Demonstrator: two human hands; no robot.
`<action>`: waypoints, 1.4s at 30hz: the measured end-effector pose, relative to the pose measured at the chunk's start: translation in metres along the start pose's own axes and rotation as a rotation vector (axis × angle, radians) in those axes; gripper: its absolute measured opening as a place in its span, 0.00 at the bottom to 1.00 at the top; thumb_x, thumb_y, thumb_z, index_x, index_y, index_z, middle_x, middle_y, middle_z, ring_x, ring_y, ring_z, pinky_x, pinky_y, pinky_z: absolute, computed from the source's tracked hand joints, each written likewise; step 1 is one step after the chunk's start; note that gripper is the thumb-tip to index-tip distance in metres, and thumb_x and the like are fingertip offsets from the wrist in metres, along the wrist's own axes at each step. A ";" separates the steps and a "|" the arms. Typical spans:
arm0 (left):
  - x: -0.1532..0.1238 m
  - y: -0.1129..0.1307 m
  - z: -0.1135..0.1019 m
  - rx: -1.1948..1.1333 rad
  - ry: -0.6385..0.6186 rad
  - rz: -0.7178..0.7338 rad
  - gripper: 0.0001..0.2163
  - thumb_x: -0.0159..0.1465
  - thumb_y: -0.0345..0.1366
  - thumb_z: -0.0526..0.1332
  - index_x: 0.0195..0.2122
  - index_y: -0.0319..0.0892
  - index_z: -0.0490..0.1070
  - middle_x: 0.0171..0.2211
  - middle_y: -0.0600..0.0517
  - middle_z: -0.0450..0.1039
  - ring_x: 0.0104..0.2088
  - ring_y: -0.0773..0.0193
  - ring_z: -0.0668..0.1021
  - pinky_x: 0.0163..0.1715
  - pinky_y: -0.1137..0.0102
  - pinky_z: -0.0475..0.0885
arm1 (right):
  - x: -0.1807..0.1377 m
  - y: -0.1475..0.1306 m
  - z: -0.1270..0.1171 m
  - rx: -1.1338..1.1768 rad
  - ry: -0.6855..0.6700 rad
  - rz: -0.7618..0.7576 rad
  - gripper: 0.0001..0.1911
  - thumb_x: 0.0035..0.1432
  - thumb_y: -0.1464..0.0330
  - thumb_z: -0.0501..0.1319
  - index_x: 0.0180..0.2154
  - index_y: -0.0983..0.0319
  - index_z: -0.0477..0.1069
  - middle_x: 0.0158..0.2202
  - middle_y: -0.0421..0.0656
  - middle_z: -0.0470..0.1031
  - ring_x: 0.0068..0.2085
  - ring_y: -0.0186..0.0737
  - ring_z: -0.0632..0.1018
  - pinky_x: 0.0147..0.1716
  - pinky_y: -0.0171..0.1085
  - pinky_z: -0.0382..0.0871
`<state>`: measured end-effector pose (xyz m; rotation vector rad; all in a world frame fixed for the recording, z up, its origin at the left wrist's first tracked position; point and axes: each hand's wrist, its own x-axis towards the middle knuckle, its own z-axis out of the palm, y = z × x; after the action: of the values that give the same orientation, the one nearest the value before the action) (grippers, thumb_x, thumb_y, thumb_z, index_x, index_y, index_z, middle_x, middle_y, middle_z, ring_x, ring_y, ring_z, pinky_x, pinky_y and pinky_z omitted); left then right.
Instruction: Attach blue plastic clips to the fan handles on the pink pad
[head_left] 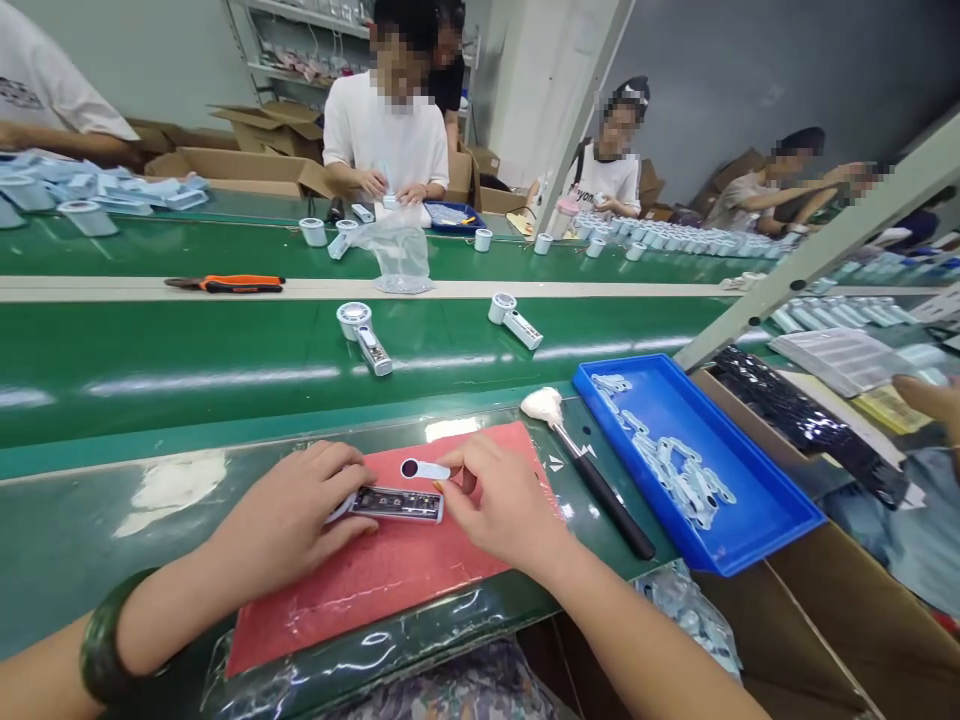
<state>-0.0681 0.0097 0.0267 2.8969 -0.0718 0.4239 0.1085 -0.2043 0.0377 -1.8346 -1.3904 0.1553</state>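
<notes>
My left hand [311, 505] is closed around the head end of a light-blue handheld fan, which it mostly hides. The fan's handle [401, 504] lies with its inside uncovered, showing a dark circuit board, on a red mat [300, 610]. Between thumb and fingertips, my right hand [499, 495] pinches a small light-blue oblong cover piece [424, 469] with a dark round spot at its left end. The piece is just above the handle, apart from it as far as I can see.
Right of the mat lies a black-handled tool with a white wrapped head [600, 490]. A blue tray [750, 480] holds several small light-blue pieces. Two fans [365, 338] [514, 320] and orange-handled pliers [244, 284] lie beyond. A slanted metal post [787, 270] rises at right; co-workers sit opposite.
</notes>
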 end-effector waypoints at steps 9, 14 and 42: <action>-0.003 0.008 -0.004 -0.229 0.121 -0.051 0.12 0.71 0.43 0.61 0.52 0.46 0.70 0.52 0.50 0.75 0.61 0.52 0.69 0.59 0.57 0.70 | 0.009 -0.016 0.029 -0.089 -0.171 -0.003 0.01 0.62 0.73 0.60 0.37 0.63 0.70 0.34 0.42 0.72 0.32 0.38 0.72 0.30 0.37 0.58; -0.003 0.013 0.000 -0.253 0.159 -0.012 0.07 0.74 0.34 0.55 0.47 0.48 0.72 0.44 0.54 0.76 0.56 0.58 0.71 0.58 0.61 0.66 | 0.009 -0.025 0.033 -0.121 -0.220 0.028 0.02 0.63 0.73 0.62 0.36 0.63 0.69 0.33 0.41 0.71 0.32 0.38 0.71 0.31 0.37 0.58; -0.022 0.051 0.001 0.019 0.151 0.016 0.12 0.72 0.31 0.52 0.51 0.42 0.72 0.48 0.47 0.78 0.50 0.55 0.78 0.55 0.59 0.73 | -0.015 -0.018 0.049 -0.100 -0.453 -0.037 0.23 0.69 0.69 0.57 0.63 0.66 0.64 0.56 0.52 0.72 0.53 0.53 0.70 0.56 0.53 0.68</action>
<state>-0.0927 -0.0395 0.0295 2.8734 -0.0681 0.6477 0.0628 -0.1907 0.0116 -1.9304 -1.7646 0.5166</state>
